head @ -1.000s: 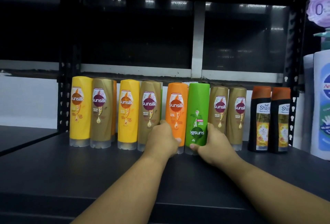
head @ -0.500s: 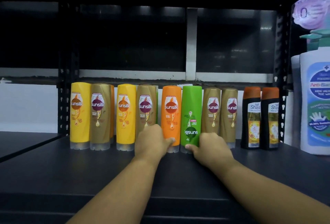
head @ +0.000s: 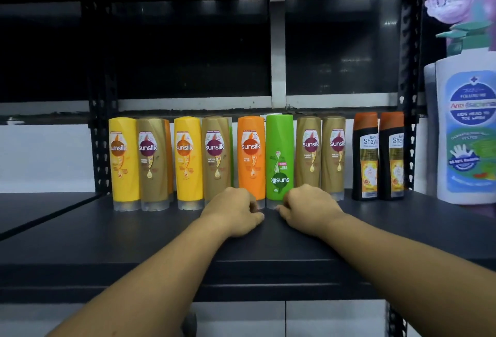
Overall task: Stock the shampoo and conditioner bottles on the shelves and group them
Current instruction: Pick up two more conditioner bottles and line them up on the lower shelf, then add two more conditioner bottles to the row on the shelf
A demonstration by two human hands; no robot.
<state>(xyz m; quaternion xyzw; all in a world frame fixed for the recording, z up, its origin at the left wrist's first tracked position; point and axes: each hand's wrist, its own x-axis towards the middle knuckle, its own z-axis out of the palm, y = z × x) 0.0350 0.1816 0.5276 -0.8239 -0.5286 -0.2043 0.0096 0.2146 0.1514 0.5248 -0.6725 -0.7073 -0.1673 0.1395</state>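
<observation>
Green plastic Sunsilk bottle [head: 279,154], label inverted, stands upright on the dark shelf [head: 134,242], its clear cap directly ahead of my right grip [head: 308,208]. Orange plastic Sunsilk bottle [head: 251,154] stands just beside it, ahead of my left grip [head: 236,210]. Both grips: fingers curled at the caps; whether they clamp cannot be told. Two gold plastic bottles [head: 308,154] stand just right of my right grip.

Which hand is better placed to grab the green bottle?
Likely right. The right hand sits at the base of the green bottle, thumb by its cap; the left hand is in front of the orange bottle.
</observation>
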